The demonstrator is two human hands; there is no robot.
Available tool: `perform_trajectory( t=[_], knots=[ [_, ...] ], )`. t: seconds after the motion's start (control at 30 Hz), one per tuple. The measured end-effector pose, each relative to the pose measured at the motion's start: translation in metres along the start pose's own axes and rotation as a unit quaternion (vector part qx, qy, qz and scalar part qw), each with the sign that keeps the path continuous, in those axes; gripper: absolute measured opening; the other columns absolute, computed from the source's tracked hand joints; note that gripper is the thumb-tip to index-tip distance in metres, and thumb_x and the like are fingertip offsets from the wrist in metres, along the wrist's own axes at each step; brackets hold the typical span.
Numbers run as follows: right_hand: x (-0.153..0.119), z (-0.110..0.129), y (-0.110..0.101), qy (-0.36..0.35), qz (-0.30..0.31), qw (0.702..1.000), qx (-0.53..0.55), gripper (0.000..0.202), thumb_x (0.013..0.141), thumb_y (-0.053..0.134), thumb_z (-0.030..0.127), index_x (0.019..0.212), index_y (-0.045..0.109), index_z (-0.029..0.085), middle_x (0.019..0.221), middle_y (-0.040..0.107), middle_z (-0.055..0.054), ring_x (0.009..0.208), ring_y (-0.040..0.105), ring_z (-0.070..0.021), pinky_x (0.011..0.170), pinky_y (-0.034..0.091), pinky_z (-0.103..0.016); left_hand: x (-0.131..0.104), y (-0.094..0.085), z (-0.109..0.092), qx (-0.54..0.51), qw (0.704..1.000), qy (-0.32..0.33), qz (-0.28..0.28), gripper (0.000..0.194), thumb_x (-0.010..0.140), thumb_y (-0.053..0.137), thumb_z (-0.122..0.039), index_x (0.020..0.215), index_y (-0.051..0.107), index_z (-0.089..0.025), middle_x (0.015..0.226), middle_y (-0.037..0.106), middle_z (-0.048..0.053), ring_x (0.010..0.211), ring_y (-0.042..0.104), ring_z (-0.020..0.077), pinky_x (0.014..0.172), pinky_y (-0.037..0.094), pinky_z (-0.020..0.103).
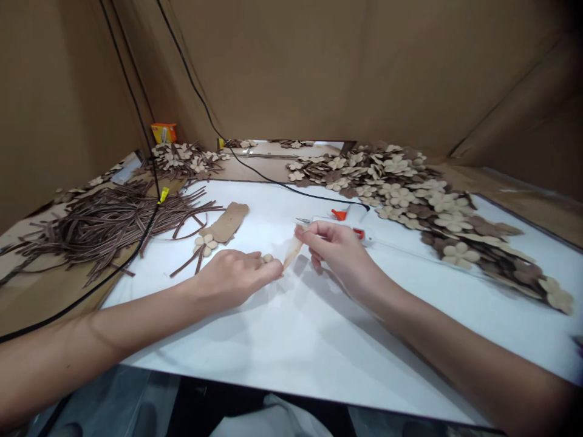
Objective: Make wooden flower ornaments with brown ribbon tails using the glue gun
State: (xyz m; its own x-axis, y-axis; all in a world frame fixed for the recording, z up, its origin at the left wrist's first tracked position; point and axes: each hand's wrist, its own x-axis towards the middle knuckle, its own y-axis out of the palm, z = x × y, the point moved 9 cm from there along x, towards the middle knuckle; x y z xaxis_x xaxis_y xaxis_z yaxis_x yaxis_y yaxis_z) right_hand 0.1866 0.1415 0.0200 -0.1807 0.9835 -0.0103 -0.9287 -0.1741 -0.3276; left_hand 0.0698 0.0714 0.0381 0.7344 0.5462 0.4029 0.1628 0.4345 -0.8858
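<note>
A thin beige strip (293, 252) is stretched at a slant between my two hands, above the white board. My right hand (334, 252) pinches its upper end between thumb and fingertips. My left hand (237, 276) is closed at the lower end, thumb against fingers. A small rounded beige piece (266, 259) shows between the left fingers, its full shape hidden. Behind my right hand lies a glue gun (359, 233) with an orange part, partly covered by the hand. Left of my hands, a beige flower with brown strip stems (206, 244) rests against a worn cardboard piece (230, 221).
A heap of brown stitched strips (109, 212) lies at the left. Many beige and brown flowers (401, 194) are piled at the right. An orange box (164, 133) stands at the back left. A black cable (200, 97) hangs across the white board (282, 340). Cardboard walls enclose the back.
</note>
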Motion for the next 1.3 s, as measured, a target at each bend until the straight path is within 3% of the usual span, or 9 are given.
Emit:
perform_trajectory(
  t=[0.23,0.47,0.7,0.87,1.1,1.3],
  knots=[
    [-0.004,0.019,-0.005,-0.070,-0.009,0.997,0.020,0.033,0.076,0.061,0.049,0.067,0.054,0.018,0.049,0.049,0.005,0.048,0.045,-0.0081,0.048,0.037,-0.020,0.001,-0.005,-0.007,-0.001,0.999,0.028,-0.021,0.018,0.091,0.034,-0.015,0.096,0.051,-0.020,0.065,0.061,-0.002,0.067,0.063,0.0120,0.063,0.049,0.020],
    [-0.001,0.024,-0.013,-0.101,-0.020,0.991,0.083,0.032,0.074,0.065,0.046,0.068,0.053,0.017,0.061,0.058,0.002,0.052,0.052,-0.0089,0.053,0.045,-0.021,0.000,-0.005,-0.006,0.000,0.999,0.013,-0.050,0.026,0.095,0.027,-0.024,0.092,0.053,-0.017,0.060,0.060,-0.001,0.064,0.063,0.0127,0.058,0.048,0.021],
    [-0.009,0.034,-0.001,-0.150,0.021,0.987,0.059,0.026,0.076,0.065,0.042,0.082,0.058,0.018,0.076,0.062,-0.002,0.062,0.058,-0.0120,0.061,0.050,-0.026,0.000,0.002,0.006,-0.061,0.996,-0.067,0.015,0.040,0.095,0.019,-0.033,0.090,0.055,-0.018,0.068,0.065,0.001,0.058,0.062,0.0137,0.049,0.041,0.023],
    [-0.015,0.038,0.008,-0.176,0.049,0.981,0.058,0.021,0.075,0.067,0.035,0.087,0.059,0.020,0.089,0.062,-0.004,0.084,0.060,-0.0169,0.075,0.052,-0.031,-0.001,0.002,0.012,-0.115,0.988,-0.102,0.030,0.038,0.094,0.019,-0.032,0.094,0.055,-0.019,0.077,0.069,0.001,0.063,0.064,0.0139,0.053,0.039,0.023],
    [-0.018,0.039,0.017,-0.155,0.106,0.979,0.084,0.023,0.070,0.070,0.030,0.087,0.059,0.019,0.089,0.061,-0.004,0.085,0.060,-0.0170,0.076,0.051,-0.032,-0.001,0.003,0.020,-0.128,0.980,-0.141,0.064,0.039,0.094,0.020,-0.033,0.085,0.055,-0.019,0.063,0.064,0.000,0.051,0.057,0.0141,0.048,0.032,0.024],
    [-0.020,0.036,0.021,-0.109,0.133,0.983,0.060,0.021,0.066,0.072,0.034,0.073,0.061,0.017,0.076,0.061,-0.002,0.070,0.059,-0.0150,0.069,0.051,-0.031,-0.005,0.005,0.031,-0.220,0.954,-0.190,0.076,0.048,0.094,0.017,-0.042,0.091,0.059,-0.021,0.066,0.066,0.000,0.062,0.061,0.0154,0.055,0.036,0.024]
  ],
)
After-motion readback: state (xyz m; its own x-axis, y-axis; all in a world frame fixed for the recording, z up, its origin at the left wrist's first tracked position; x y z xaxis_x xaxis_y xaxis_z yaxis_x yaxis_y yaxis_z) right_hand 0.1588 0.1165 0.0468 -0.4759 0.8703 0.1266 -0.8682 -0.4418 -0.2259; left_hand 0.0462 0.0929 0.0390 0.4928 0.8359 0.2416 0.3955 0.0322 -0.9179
